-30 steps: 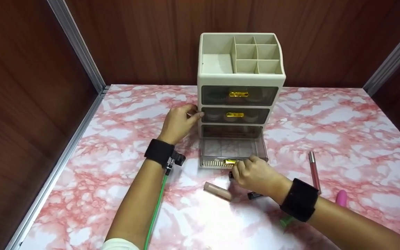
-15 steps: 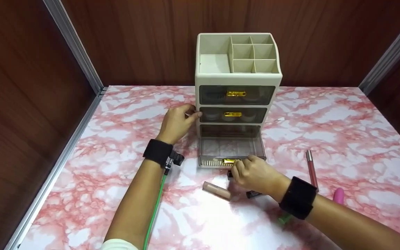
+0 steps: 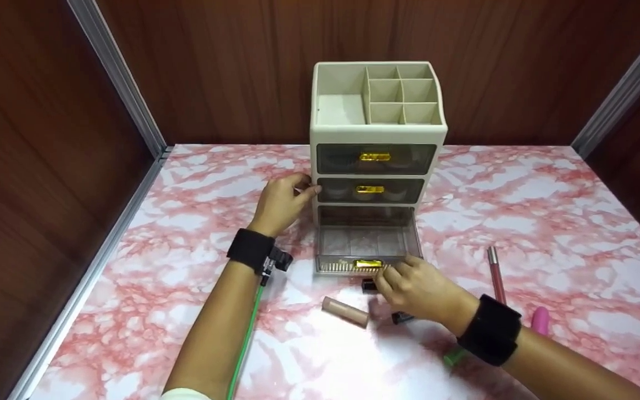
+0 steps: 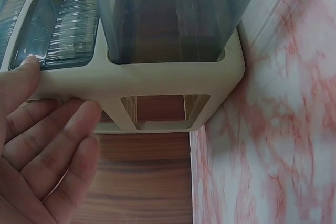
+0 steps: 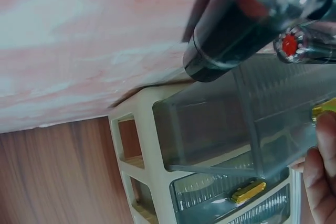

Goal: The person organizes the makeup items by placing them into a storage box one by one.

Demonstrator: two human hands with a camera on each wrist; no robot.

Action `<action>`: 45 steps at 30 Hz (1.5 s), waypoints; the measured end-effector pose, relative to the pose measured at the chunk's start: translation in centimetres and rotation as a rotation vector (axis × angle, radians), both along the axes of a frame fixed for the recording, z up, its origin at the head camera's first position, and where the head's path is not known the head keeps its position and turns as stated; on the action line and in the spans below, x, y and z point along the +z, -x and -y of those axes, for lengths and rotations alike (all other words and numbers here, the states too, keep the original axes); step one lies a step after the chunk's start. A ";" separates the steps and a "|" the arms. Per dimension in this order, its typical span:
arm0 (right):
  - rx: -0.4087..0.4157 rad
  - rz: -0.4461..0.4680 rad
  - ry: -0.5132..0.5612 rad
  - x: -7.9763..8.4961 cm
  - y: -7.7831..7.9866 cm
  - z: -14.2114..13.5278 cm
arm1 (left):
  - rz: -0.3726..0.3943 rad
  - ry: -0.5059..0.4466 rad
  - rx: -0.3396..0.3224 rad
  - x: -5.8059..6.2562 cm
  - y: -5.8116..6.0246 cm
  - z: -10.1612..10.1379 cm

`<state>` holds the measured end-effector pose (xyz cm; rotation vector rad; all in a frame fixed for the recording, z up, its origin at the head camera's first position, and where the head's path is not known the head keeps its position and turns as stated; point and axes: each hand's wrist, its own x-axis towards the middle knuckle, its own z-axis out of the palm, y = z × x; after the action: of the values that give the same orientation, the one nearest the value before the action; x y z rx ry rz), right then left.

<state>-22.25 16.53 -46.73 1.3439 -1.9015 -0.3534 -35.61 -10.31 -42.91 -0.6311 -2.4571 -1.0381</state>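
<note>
A cream cosmetics organizer [image 3: 378,135] stands at the back of the table, its clear bottom drawer [image 3: 335,267] pulled out and the two drawers above closed. My left hand [image 3: 281,203] holds the organizer's left edge, thumb [image 4: 26,72] on the front and the other fingers along the side. At the pulled-out drawer, my right hand [image 3: 423,291] has its loosely curled fingers beside the right end of the gold handle [image 3: 368,264]. In the right wrist view the fingertips [image 5: 326,129] come right up to that handle.
In front of the drawer lie a beige tube [image 3: 345,312] and two black items, one a dark tube [image 5: 226,35] close to the right wrist camera. Farther right are a red tube with a silver cap [image 3: 496,278], a pink item [image 3: 540,319] and a green one [image 3: 454,355].
My right hand has shifted slightly right off the gold handle, which now shows in full. The left hand and the pulled-out drawer stay as they were; the head view has tilted a little.
</note>
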 end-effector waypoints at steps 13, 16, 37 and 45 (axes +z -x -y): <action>0.035 0.005 0.207 2.1 -2.5 -4.1 | -0.004 -0.030 -0.024 -0.1 0.1 0.0; 0.011 -0.007 0.247 2.5 -2.8 -5.5 | 0.001 -0.030 -0.025 -0.1 0.1 0.0; -0.580 0.249 0.513 0.0 -2.5 -13.6 | 0.004 -0.022 -0.016 -0.1 0.2 -0.2; -0.942 0.655 0.471 -0.4 -1.6 -15.8 | 0.006 -0.035 -0.012 0.1 0.1 -0.1</action>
<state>-20.65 32.37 -47.14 0.1665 -2.8566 0.1284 -35.66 -10.19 -42.86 -0.6329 -2.4375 -1.0867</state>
